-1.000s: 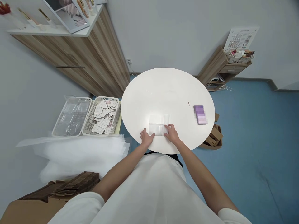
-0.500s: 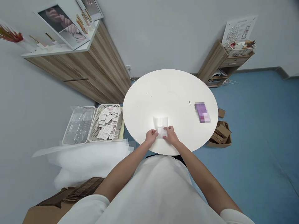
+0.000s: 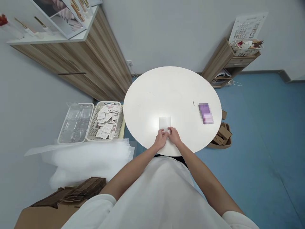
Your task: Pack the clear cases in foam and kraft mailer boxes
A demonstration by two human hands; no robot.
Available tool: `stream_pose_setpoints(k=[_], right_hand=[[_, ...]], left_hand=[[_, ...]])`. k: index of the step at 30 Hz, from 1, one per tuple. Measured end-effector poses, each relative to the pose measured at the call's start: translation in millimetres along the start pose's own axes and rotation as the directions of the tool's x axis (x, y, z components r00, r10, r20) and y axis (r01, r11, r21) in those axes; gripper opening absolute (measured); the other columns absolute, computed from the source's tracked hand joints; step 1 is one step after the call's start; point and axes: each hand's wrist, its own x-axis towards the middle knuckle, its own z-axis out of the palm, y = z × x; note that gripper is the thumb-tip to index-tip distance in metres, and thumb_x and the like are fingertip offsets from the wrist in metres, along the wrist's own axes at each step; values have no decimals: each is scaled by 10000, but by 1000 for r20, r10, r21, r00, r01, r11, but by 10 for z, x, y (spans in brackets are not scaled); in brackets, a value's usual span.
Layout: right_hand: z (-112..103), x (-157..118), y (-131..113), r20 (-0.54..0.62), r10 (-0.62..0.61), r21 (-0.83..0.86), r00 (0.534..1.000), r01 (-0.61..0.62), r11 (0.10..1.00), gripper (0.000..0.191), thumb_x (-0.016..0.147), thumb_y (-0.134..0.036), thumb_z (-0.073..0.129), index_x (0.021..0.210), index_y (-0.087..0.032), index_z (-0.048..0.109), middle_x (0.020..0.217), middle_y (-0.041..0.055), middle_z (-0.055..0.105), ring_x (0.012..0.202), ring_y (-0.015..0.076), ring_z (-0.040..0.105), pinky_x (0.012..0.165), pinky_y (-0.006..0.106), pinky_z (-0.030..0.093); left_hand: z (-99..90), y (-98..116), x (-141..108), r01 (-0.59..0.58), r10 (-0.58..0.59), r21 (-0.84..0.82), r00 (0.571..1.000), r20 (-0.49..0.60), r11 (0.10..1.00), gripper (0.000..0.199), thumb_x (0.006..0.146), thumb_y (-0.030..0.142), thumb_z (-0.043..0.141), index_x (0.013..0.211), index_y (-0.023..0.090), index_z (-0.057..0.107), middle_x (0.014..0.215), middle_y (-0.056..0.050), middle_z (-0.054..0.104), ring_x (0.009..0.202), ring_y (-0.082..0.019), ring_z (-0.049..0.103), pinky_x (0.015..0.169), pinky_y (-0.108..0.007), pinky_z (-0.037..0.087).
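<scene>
A translucent white packing sheet (image 3: 164, 122), folded into a narrow strip, lies on the round white table (image 3: 171, 92) near its front edge. At the strip's near end, my left hand (image 3: 161, 140) has its fingers closed on the sheet. My right hand (image 3: 174, 136) pinches the same end from the right, its fingertips almost meeting the left ones. Both hands cover the lower part of the strip, and whether anything is wrapped inside cannot be made out.
A blurred-out purple object (image 3: 206, 113) lies on the table's right side. To the left stand a basket of printed cards (image 3: 121, 122), a tray of clear plastic cases (image 3: 59, 135) and a pile of white sheets (image 3: 83, 156). Cardboard boxes (image 3: 222, 135) sit on the floor at right.
The sheet's sides have been folded in, so it is narrower now. My left hand has moved right, close to my right hand, at the near end.
</scene>
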Motion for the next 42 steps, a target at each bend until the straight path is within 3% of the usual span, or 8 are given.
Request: stream_pose_setpoints(k=[4, 7, 11, 15, 18, 22, 34, 42], right_hand=[[77, 21, -25, -86, 11, -63, 996, -17, 998, 281, 741, -349, 446, 978, -207, 496, 840, 23, 476, 752, 159, 490, 653, 298, 417], [81, 29, -4, -76, -10, -72, 997, 4, 997, 270, 739, -333, 448, 974, -206, 491, 836, 20, 484, 742, 156, 493, 650, 296, 422], [66, -3, 9, -66, -35, -83, 997, 29, 996, 302, 761, -315, 432, 1034, -192, 472, 895, 46, 507, 781, 166, 513, 673, 308, 440], [44, -101, -43, -119, -189, -241, 975, 156, 958, 433, 782, -252, 407, 1205, -163, 384, 1128, 127, 475, 999, 217, 486, 790, 354, 427], [10, -166, -65, 38, -375, -402, 926, 358, 843, 521, 766, -206, 421, 1278, -167, 335, 1311, 130, 373, 1206, 252, 339, 946, 402, 324], [-12, -156, -6, 265, -409, -456, 873, 487, 745, 736, 707, -212, 513, 1361, -155, 179, 1420, 113, 230, 1306, 271, 174, 1003, 455, 252], [-27, -193, 77, 303, -421, -401, 855, 515, 758, 566, 737, -240, 496, 1256, -58, 367, 1328, 200, 364, 1247, 296, 318, 938, 414, 379], [-184, -375, 65, 140, -292, -163, 946, 313, 936, 308, 782, -397, 429, 944, -172, 564, 1026, 90, 568, 907, 198, 543, 774, 316, 436]], left_hand=[[-25, -76, -25, -20, 19, -12, 994, -107, 1000, 385, 858, 332, 352, 1190, 149, 285, 1014, -91, 498, 819, -129, 541, 750, -280, 445], [-131, -129, -25, -181, 211, 196, 967, -143, 964, 321, 820, 264, 410, 1124, 165, 377, 1054, -101, 474, 932, -174, 511, 809, -334, 430], [-274, -144, 38, -458, 479, 507, 872, 100, 730, 352, 775, 222, 478, 1126, 218, 451, 1189, -91, 440, 1149, -241, 382, 943, -406, 329], [-299, -135, 115, -522, 477, 612, 841, 254, 594, 379, 783, 234, 472, 1162, 240, 454, 1277, -78, 406, 1230, -252, 308, 992, -426, 258], [-306, -137, 134, -526, 462, 633, 840, 284, 568, 422, 780, 253, 471, 1200, 230, 430, 1318, -83, 379, 1267, -267, 256, 1007, -448, 220], [-392, -165, 145, -568, 479, 588, 817, 320, 576, 581, 730, 301, 518, 1274, 197, 341, 1356, -96, 338, 1288, -272, 215, 1019, -437, 213], [-439, -151, 171, -602, 473, 535, 798, 374, 593, 588, 637, 214, 566, 1199, 162, 399, 1245, -125, 439, 1144, -272, 401, 954, -399, 323], [-319, -129, 60, -359, 282, 383, 928, 242, 851, 251, 698, 261, 501, 938, 197, 537, 883, -48, 587, 829, -200, 545, 716, -307, 431]])
